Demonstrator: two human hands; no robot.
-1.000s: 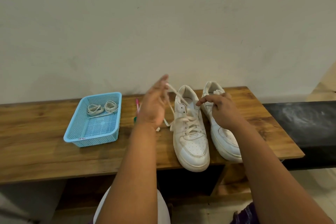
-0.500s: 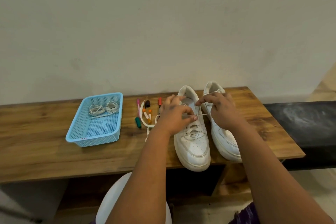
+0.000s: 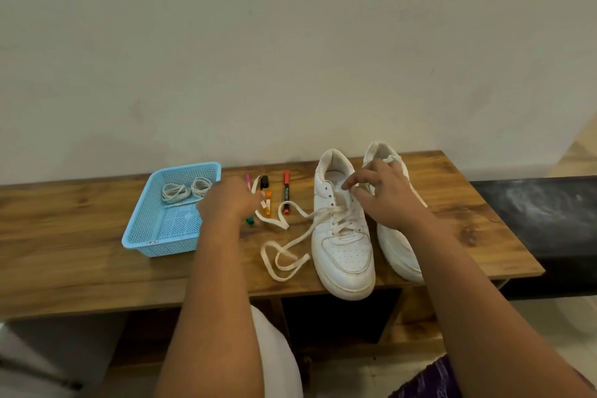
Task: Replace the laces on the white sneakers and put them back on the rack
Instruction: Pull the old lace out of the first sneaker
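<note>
Meanwhile, two white leather low-top sneakers stand side by side on the right part of the brown wooden desk [image 3: 80,255], toes toward the person. The nearer-left sneaker [image 3: 343,236] is half unlaced: its upper eyelets are bare, while the flat cream shoelace [image 3: 292,237] runs through the lower eyelets and trails off to the left across the desk in loose loops. The second white sneaker [image 3: 399,249] sits just beside it on the right, partly hidden by the right forearm.

The right hand [image 3: 379,195] hovers over the open throat of the left sneaker, its fingers curled with the tips close together at the upper eyelets; whether this grip pinches the lace or the tongue cannot be told. The left hand [image 3: 227,202] is over the desk between the basket and the sneakers, seen from the back; one end of the lace emerges at its fingertips, so it appears to pinch that end.

Several coloured marker pens [image 3: 286,191] lie in a row behind the lace. A light-blue perforated plastic basket [image 3: 142,236] at the left holds two coiled cream shoelaces [image 3: 185,190]. A pale plaster wall [image 3: 290,42] rises behind.
</note>
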